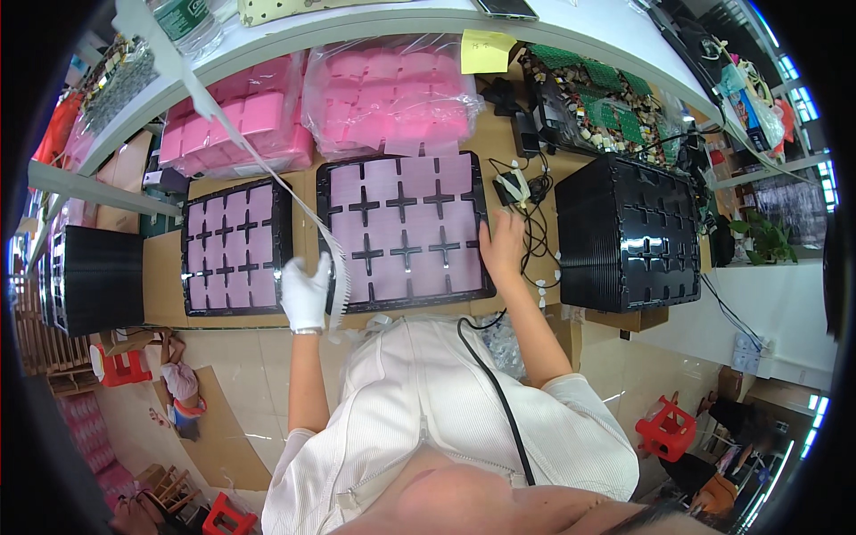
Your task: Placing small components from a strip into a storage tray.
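Observation:
A black plastic tray (482,276) with cross-shaped dividers and pink-lilac sheets in its compartments lies in front of me. My right hand (504,245), bare, rests at its right rim with the fingers stretched out. In a white glove, my left hand (306,296) is at the gap between this tray and a second, similar black tray (283,234) to the left. Its thumb and fingers are spread, with nothing visible between them. A thin white jagged strip (337,267) hangs down past the left hand and over the middle tray's left edge.
Stacks of black trays stand at the right (629,236) and far left (98,276). Bagged pink foam trays (392,89), a bin of green circuit boards (615,94) and tangled black cables (535,232) lie behind. A white shelf (357,27) crosses above; red stools (667,428) stand on the floor.

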Demonstrator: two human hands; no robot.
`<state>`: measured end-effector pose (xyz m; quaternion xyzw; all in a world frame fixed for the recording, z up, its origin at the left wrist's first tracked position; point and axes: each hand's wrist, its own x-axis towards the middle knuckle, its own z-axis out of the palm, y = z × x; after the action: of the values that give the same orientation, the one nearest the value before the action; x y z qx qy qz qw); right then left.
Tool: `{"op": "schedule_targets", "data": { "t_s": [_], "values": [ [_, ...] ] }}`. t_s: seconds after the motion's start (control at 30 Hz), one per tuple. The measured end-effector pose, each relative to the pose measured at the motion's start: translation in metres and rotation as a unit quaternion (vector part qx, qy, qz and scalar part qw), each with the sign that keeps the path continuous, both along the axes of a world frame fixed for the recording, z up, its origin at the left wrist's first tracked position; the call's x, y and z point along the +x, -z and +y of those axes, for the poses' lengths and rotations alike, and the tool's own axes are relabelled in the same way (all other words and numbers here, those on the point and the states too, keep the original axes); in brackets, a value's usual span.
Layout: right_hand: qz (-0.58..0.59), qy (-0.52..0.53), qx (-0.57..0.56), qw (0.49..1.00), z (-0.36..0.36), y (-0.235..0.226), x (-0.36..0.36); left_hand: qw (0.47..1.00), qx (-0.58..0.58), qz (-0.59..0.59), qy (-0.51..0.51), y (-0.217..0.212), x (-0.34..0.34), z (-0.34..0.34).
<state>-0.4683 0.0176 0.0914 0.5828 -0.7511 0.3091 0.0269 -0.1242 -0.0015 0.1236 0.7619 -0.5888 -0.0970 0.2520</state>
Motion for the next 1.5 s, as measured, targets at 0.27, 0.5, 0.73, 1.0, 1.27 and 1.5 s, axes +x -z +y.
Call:
{"op": "schedule_targets", "data": {
  "t_s": [0.27,0.5,0.73,1.0,1.27,1.5],
  "values": [
    [-0.327,-0.266,0.084,0.903,-0.163,0.001,-0.005,0.97,0.023,0.182,0.157,-0.033,-0.047,-0.102],
    [-0.011,-0.114,-0.083,0.99,-0.164,-0.002,-0.025,0.987,-0.026,0.09,0.131,0.01,-0.033,-0.098],
    [-0.009,-0.121,0.068,0.99,-0.083,0.024,-0.009,0.968,-0.154,-0.06,0.192,0.025,-0.024,-0.092],
    [0.129,-0.164,0.082,0.974,-0.084,0.048,0.008,0.893,-0.098,-0.266,0.35,0.047,-0.048,-0.106],
    [0.097,-0.131,0.073,0.984,-0.036,0.03,0.003,0.927,-0.079,-0.237,0.279,0.048,-0.029,-0.077],
    [0.065,-0.141,0.046,0.987,-0.035,0.035,-0.006,0.93,-0.055,-0.164,0.326,0.055,-0.021,-0.08]
  ]
}}
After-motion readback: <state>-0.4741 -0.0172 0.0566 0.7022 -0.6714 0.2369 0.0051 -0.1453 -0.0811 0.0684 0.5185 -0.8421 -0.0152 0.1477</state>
